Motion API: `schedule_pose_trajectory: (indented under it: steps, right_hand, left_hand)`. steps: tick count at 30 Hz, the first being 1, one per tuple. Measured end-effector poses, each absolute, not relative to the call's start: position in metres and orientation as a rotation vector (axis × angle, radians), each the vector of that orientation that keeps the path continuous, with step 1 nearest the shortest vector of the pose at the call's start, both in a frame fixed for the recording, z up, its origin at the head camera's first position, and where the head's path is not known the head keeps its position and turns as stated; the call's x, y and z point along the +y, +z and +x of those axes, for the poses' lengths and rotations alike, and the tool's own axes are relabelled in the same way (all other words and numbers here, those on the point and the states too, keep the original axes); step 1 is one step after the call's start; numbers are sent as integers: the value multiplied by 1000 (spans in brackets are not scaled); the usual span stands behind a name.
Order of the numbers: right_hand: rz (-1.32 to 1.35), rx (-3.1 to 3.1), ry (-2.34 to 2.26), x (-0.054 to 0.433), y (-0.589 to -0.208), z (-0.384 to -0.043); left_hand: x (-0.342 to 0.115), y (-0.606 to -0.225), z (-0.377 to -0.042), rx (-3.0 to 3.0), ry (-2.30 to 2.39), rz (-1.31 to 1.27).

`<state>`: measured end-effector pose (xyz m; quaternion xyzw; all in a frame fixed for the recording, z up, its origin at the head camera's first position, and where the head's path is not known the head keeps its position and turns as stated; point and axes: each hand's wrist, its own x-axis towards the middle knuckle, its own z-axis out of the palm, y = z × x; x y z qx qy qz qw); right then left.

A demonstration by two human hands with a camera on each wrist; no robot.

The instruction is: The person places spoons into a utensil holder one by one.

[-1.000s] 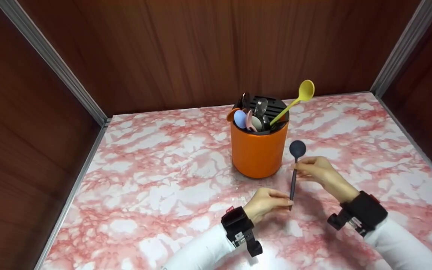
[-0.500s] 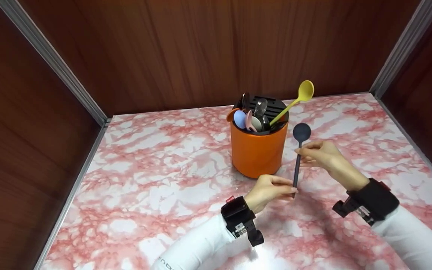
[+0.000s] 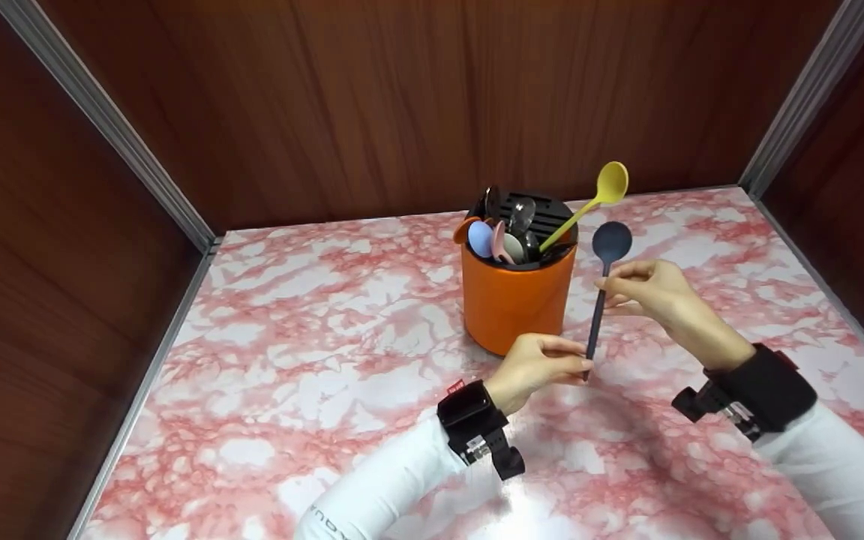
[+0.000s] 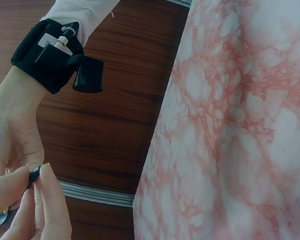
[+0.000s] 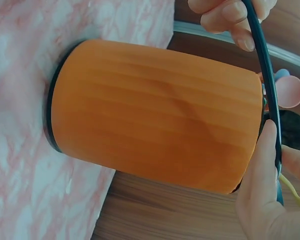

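Observation:
A dark blue-black spoon (image 3: 612,241) with a round bowl is held between both hands, bowl end up, in front and to the right of an orange utensil holder (image 3: 516,307). My right hand (image 3: 653,296) pinches its handle just below the bowl. The left hand (image 3: 541,367) pinches the handle's lower end between thumb and fingers. In the left wrist view the dark handle tip (image 4: 34,175) shows between the left fingertips. The right wrist view shows the spoon handle (image 5: 264,65) running across, past the holder's top edge.
In the holder's black slotted top stand a long yellow spoon (image 3: 612,184), a blue spoon (image 3: 480,238), a pink one (image 3: 499,241) and several dark utensils. Wood panels (image 3: 402,105) with metal corner strips enclose the pink-and-white marbled table (image 3: 312,375).
Both hands have raised the spoon, moving it away from me and slightly right, its bowl now beside the holder's upper part. The holder has stayed in place.

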<state>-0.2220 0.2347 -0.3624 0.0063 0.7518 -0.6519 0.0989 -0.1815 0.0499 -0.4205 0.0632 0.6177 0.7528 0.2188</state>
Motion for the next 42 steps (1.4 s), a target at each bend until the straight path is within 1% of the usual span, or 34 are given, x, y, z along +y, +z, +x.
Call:
schedule_pose_trajectory:
  steps: [10, 22, 34, 42]
  right_hand:
    - [-55, 2243, -1937, 236, -353, -222]
    - [-126, 2240, -1989, 235, -339, -222]
    - [-93, 2258, -1985, 233, -325, -227]
    - [-119, 2318, -1924, 233, -316, -230]
  left_hand:
    - [50, -414, -183, 1721, 2097, 177]
    - [48, -404, -186, 1752, 2110, 266]
    - [51, -396, -192, 1760, 2129, 257]
    - [51, -392, -195, 1764, 2181, 241]
